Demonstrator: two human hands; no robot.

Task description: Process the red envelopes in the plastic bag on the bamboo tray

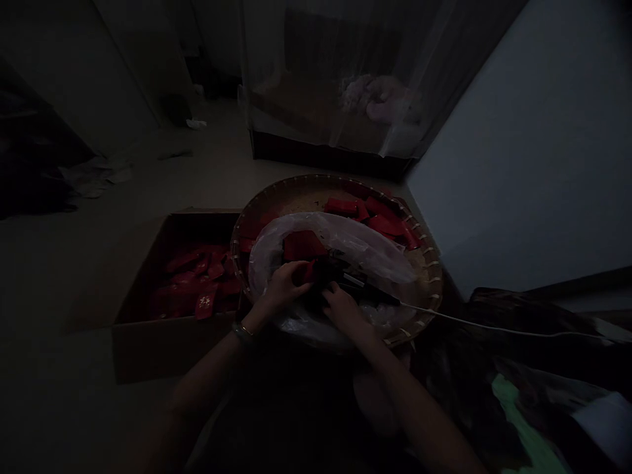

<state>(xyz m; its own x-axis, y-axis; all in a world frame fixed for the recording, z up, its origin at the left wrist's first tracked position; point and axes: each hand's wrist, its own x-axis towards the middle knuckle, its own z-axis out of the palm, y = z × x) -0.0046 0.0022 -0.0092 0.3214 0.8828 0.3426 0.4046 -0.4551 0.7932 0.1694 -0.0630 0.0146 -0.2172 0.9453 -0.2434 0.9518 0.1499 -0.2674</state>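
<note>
The view is very dark. My left hand (286, 284) is closed on a small red packet (307, 271), thumb and fingers pinching its near side. My right hand (342, 308) is beside it, its fingers curled at a dark spot whose contents I cannot make out. Just beyond that hand lies a black device (368, 288) with a pale label and a white cord (494, 327) running off to the right. Another red packet (305, 245) rests behind my left hand. Clear plastic bag (336, 230) material surrounds both hands inside a round woven tray (433, 273).
More red packets (388, 220) lie at the tray's far right. A cardboard box (148, 349) full of red packets stands to the left. A netted bed (316, 125) is behind, a pale wall (533, 145) to the right, and cloth (523, 421) lies at lower right.
</note>
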